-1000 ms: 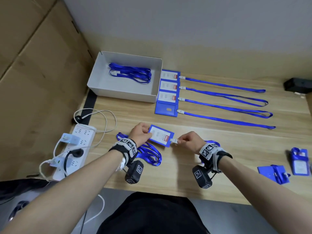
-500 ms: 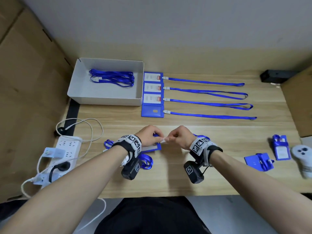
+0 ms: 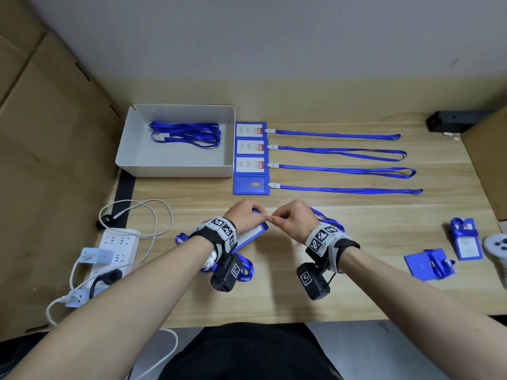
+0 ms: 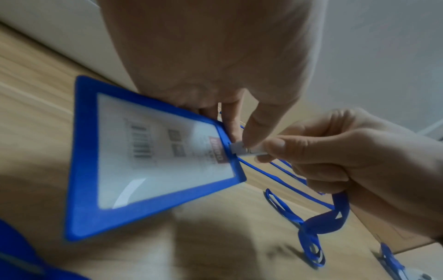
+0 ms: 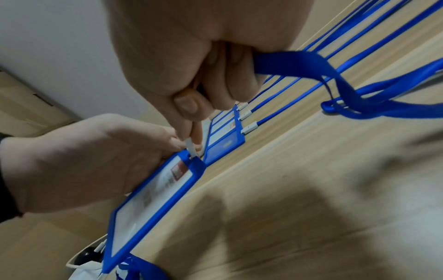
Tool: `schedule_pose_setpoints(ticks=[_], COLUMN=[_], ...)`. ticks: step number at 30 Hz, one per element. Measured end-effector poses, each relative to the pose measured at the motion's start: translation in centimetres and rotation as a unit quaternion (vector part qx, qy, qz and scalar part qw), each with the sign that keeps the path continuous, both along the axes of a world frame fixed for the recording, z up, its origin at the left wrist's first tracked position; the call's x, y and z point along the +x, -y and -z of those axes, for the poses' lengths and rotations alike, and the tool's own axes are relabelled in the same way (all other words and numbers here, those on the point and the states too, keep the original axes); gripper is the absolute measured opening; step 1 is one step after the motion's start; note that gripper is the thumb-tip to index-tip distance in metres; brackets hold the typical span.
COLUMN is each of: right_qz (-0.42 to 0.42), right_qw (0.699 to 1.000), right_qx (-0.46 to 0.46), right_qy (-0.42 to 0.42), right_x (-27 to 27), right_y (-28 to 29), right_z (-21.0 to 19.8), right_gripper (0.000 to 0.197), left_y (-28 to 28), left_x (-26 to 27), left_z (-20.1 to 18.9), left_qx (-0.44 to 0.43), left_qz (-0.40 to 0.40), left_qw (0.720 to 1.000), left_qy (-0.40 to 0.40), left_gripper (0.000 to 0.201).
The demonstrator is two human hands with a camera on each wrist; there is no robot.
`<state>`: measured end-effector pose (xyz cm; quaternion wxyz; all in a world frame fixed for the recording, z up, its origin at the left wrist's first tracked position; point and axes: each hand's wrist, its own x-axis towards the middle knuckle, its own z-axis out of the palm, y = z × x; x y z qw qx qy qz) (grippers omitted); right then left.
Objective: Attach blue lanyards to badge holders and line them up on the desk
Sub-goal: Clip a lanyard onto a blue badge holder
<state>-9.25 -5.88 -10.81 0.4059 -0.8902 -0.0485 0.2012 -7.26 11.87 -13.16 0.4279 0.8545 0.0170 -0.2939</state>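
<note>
Both hands join a lanyard clip to a badge holder near the desk's 6 o'clock edge.

The left hand point(image 3: 245, 215) pinches the holder point(image 4: 153, 161) at its top edge; the right hand point(image 3: 296, 219) pinches the white clip point(image 4: 244, 149) at the holder's slot, its other fingers curled round the lanyard point(image 5: 311, 66). At 12 o'clock from the hands lie four finished badges point(image 3: 251, 157) in a column, their straps point(image 3: 343, 153) running toward 3 o'clock. At 11 o'clock a white box point(image 3: 129, 160) holds coiled lanyards point(image 3: 186, 133). A power strip point(image 3: 115, 250) with cables sits at 9 o'clock; two loose holders point(image 3: 441, 253) and a controller point(image 3: 498, 248) at 3 o'clock. More lanyards point(image 3: 245, 270) lie under the left wrist, partly hidden.
</note>
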Motion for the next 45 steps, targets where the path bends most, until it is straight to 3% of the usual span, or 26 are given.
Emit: schedule_pose_setpoints(ticks=[6, 8, 10, 14, 16, 19, 22, 26, 29, 35, 40, 43, 45], right_qz=[0.006, 0.027, 0.034, -0.002, 0.006, 0.034, 0.037, 0.034, 0.019, -0.018, -0.045, -0.061, -0.067], right_qw=[0.999, 0.998, 0.997, 0.992, 0.993, 0.997, 0.997, 0.996, 0.996, 0.987, 0.987, 0.981, 0.976], right_qx=[-0.052, -0.063, -0.053, -0.099, -0.1, -0.031, 0.015, 0.031, 0.043, 0.079, 0.069, 0.111, 0.152], right_qy=[0.002, -0.013, -0.036, -0.072, -0.068, -0.062, -0.069, -0.077, -0.078, -0.141, -0.135, -0.145, -0.139], right_x=[0.7, 0.8, 0.8, 0.7, 0.7, 0.8, 0.7, 0.7, 1.1, 2.2, 3.4, 4.4, 5.1], right_y=[0.2, 0.6, 0.8, 0.2, 0.1, 0.8, 2.0, 3.1, 2.9, 1.1, -2.3, -5.1, -6.7], right_z=[-0.6, -0.4, 0.1, 1.2, 1.5, 1.7, 1.0, -0.2, -1.3, -3.7, -6.5, -8.3, -9.4], right_gripper=[0.028, 0.025, 0.023, 0.025, 0.025, 0.024, 0.023, 0.023, 0.023, 0.026, 0.026, 0.019, 0.015], left_y=[-0.5, -1.3, -1.9, -1.3, -0.9, -0.8, -0.3, 1.2, 1.8, -0.7, -8.0, -11.7, -12.5], left_x=[-0.9, -1.3, -1.5, -1.8, -1.7, -1.6, -1.5, -0.8, -0.5, -0.5, -1.2, -1.2, -0.7], left_z=[-0.5, 0.0, 0.7, 0.7, 0.6, 1.0, 0.7, -1.4, -3.4, -4.9, -6.9, -8.6, -9.5], left_qx=[-0.08, -0.069, -0.035, -0.089, -0.07, 0.0, 0.038, -0.057, -0.118, 0.066, 0.185, 0.178, 0.096], left_qz=[-0.083, -0.097, -0.071, -0.028, -0.011, 0.015, -0.017, -0.113, -0.093, -0.077, -0.181, -0.23, -0.249], left_qw=[0.992, 0.992, 0.996, 0.995, 0.997, 0.999, 0.999, 0.992, 0.988, 0.993, 0.964, 0.956, 0.963], left_qy=[-0.044, -0.049, -0.036, -0.023, -0.018, -0.032, -0.033, -0.011, -0.014, 0.06, 0.059, 0.049, 0.041], left_gripper=[0.012, 0.011, 0.015, 0.011, 0.009, 0.013, 0.027, 0.017, 0.019, 0.017, 0.023, 0.021, 0.017])
